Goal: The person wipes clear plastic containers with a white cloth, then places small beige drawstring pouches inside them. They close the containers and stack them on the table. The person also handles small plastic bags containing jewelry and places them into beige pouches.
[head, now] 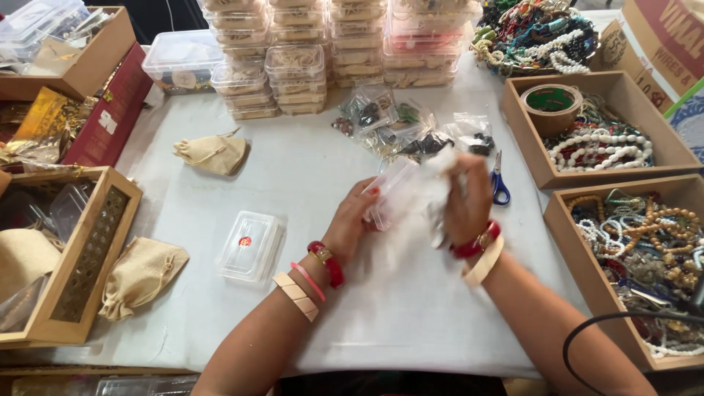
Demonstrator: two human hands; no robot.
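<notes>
Gripping: our left hand [353, 220] holds a clear plastic box [392, 192] above the table [411, 308] | right hand [466, 199] pinches white padding [429, 202] at it | we judge: steady box, tuck gently.

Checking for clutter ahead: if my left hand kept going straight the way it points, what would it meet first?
Probably the small plastic bags of beads beyond the clear box that the left hand holds; depth is hard to judge.

near edge open | L: clear lid [251, 246], cloth pouch [139, 275] | R: bead trays [579, 242] | far: stacked boxes [323, 51]
</notes>
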